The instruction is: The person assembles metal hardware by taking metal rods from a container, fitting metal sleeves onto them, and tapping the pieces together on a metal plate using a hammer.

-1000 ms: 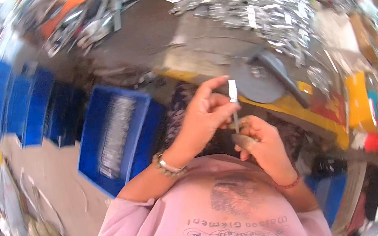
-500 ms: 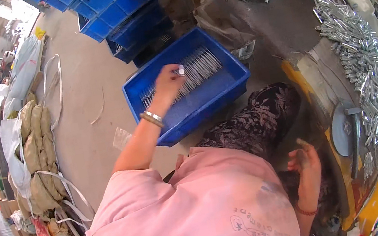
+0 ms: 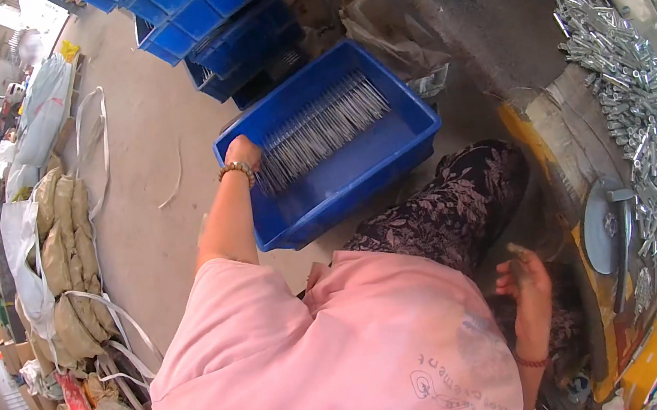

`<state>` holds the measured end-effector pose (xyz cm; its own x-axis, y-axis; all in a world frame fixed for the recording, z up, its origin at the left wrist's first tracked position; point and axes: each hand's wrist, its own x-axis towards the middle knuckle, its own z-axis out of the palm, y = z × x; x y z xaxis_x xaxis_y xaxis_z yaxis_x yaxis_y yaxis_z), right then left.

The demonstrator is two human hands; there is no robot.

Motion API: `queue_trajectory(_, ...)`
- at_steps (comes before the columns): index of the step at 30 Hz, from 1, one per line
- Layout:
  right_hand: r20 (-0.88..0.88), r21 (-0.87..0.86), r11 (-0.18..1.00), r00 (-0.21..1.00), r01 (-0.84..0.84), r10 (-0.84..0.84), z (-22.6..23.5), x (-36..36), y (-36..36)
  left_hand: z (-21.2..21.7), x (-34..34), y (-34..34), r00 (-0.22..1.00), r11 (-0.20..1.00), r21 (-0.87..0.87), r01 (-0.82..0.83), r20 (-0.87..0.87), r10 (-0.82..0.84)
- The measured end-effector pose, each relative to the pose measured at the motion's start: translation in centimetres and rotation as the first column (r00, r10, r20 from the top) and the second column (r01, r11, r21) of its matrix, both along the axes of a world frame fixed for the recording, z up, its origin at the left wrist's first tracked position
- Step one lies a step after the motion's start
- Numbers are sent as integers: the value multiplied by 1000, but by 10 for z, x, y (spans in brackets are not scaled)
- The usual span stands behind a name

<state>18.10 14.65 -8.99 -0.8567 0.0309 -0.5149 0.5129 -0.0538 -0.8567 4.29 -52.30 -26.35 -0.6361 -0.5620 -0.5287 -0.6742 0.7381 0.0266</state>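
My left hand reaches down into a blue plastic crate on the floor, at the near end of a row of long thin metal rods lying side by side in it. Its fingers are hidden among the rod ends, so a grip cannot be made out. A beaded bracelet sits on that wrist. My right hand rests low by my lap next to the workbench, fingers curled around something small and dark that I cannot identify.
A workbench on the right carries a heap of small shiny metal parts, tools and rags. A round metal disc sits at its edge. More blue crates are stacked behind. Sacks and bags line the left.
My left hand left the bench, swung to the blue crate and now sits lower at the near ends of the rods. My right hand dropped toward my lap.
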Motion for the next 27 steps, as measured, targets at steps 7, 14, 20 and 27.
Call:
queue_trajectory(7, -26, -32, 999, 999, -43, 42, -11, -5, 4, -6, 33, -17, 977, 954, -299, 28, -194, -90)
queue_trajectory(14, -26, -1, 999, 998, -53, 53, -8, -5, 4, 99, -13, 48, 786, 984, -178, -2, -609, -108)
queue_trajectory(20, -3, -67, 986, 989, -151, 151, 9, -12, -3, 214, -77, 203, 454, 928, 223, 300, -889, 67)
queue_trajectory(27, -84, -66, 997, 996, -43, 38, 35, -3, 11, 298, -129, 432, 179, 357, 111, 928, -970, -165)
